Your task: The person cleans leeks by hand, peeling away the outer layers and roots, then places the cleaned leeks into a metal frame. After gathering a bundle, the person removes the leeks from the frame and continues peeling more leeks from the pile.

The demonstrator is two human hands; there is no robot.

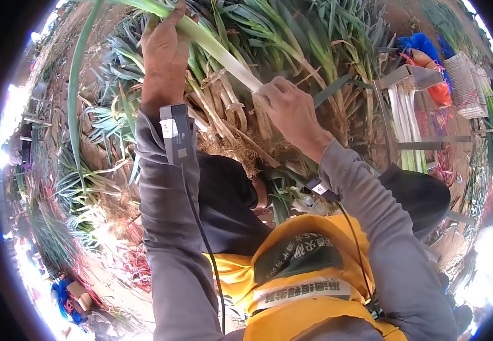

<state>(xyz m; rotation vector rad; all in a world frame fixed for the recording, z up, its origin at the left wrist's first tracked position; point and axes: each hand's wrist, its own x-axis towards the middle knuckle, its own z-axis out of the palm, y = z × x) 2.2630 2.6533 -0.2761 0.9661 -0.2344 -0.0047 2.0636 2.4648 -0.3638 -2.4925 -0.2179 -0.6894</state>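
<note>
A long leek point(219, 50) slants across the top of the view, green leaves at the upper left and white stem toward the middle. My left hand point(165, 51) is closed around its green part. Closed at the lower white end is my right hand point(293, 112), whose fingers hide the root tip. Beneath both hands lies a big heap of leeks point(306, 48), many with brown, dirty roots point(240, 150).
To the right, a metal frame point(417, 77) holds several trimmed white leeks point(406, 116). Behind it are an orange bag point(441, 91) and a blue bundle point(422, 45). More leeks and red strings point(135, 270) lie on the ground at left.
</note>
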